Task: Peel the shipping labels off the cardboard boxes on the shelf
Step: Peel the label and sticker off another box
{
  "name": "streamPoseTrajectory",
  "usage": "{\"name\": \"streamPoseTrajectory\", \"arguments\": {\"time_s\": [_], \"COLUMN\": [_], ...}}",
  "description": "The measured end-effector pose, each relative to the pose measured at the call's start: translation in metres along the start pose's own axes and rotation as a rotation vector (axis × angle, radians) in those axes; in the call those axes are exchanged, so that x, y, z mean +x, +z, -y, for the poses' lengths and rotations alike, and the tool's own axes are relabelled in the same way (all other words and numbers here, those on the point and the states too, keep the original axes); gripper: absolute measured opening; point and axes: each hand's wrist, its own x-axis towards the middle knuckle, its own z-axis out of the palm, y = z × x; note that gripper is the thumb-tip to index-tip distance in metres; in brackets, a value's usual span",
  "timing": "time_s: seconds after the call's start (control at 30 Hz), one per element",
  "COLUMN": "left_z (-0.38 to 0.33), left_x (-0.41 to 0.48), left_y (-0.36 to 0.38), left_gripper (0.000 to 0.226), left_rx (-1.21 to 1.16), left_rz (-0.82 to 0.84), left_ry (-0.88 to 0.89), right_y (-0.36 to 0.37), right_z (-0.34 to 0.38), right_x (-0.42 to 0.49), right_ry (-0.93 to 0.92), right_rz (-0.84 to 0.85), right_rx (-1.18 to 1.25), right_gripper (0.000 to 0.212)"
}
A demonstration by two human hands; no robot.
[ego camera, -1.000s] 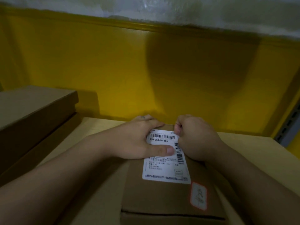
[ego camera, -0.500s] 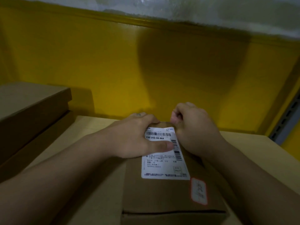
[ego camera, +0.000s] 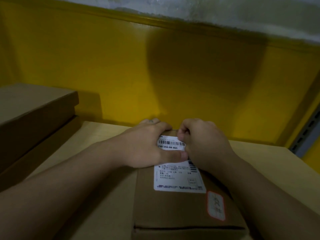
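Observation:
A brown cardboard box [ego camera: 173, 210] lies on the shelf in front of me, its long side running away from me. On its top sits a white shipping label [ego camera: 176, 181] with barcodes and the number 730-250-08-864. My left hand [ego camera: 145, 148] lies flat on the far left part of the box. Its thumb presses straight across the label. My right hand [ego camera: 206, 144] is curled at the label's far right corner, with fingertips pinching the label's edge there. The label looks flat on the box; the pinched corner itself is hidden by my fingers.
A small red-bordered sticker [ego camera: 216, 205] sits on the box near its right edge. Two flat cardboard boxes [ego camera: 34, 115] are stacked at the left. The pale shelf board [ego camera: 259, 167] meets a yellow back wall [ego camera: 121, 66]. A grey slotted upright [ego camera: 308, 134] stands at the right.
My right hand has shifted slightly down and left onto the label's far right corner. The left hand stays pressed on the box and label.

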Motion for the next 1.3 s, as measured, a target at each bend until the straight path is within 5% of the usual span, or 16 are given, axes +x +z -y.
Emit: {"name": "streamPoseTrajectory", "arguments": {"time_s": [0.37, 0.6, 1.3], "left_z": [-0.002, 0.0, 0.007], "left_x": [-0.002, -0.009, 0.0], "left_y": [-0.004, -0.015, -0.003], "left_gripper": [0.077, 0.11, 0.114], "left_rx": [0.0, 0.136, -0.02], "left_rz": [0.047, 0.282, 0.195], "left_ry": [-0.037, -0.098, -0.132], "right_y": [-0.002, -0.006, -0.006], "right_z": [-0.004, -0.014, 0.006], "right_x": [0.001, -0.001, -0.006], "right_ry": [0.032, -0.034, -0.012], "right_rz": [-0.031, 0.061, -0.035], "right_rx": [-0.003, 0.058, -0.025], "right_gripper": [0.023, 0.021, 0.022]}}
